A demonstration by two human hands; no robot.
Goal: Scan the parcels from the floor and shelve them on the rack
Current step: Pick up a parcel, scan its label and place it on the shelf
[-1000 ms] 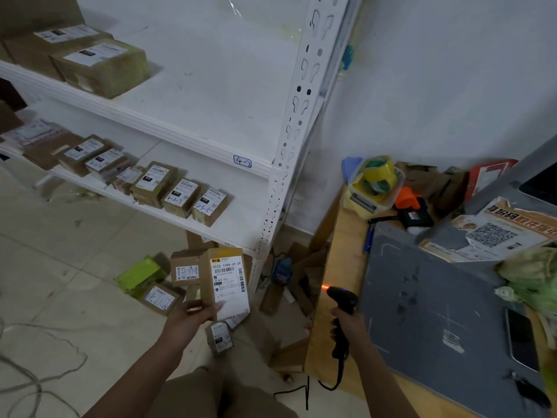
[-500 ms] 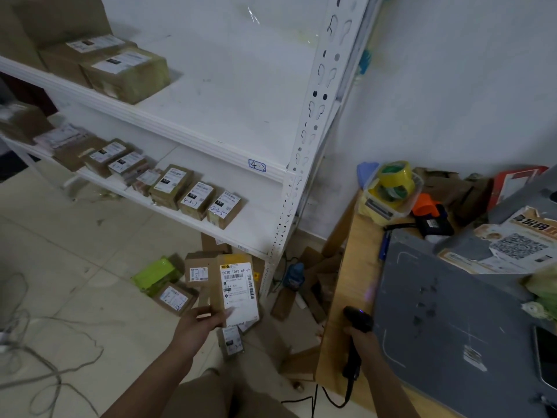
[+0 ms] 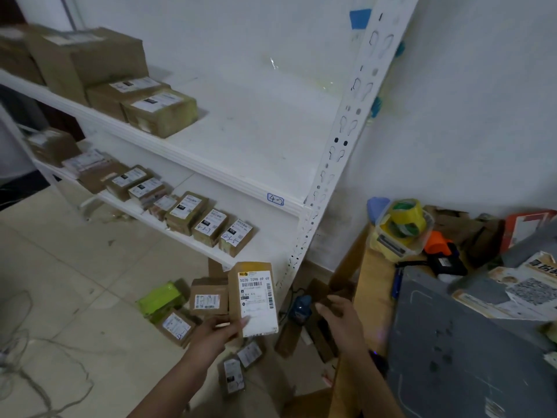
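Cardboard parcel (image 3: 254, 297) x1 in left hand (image 3: 211, 336); right hand (image 3: 343, 321) relaxed.

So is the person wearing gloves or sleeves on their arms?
No. The left hand and right hand are bare, with no gloves or rings showing. The forearms are bare too, no sleeves in view. A dark thing with a purple glow sits by the right wrist; I cannot tell if it is worn.
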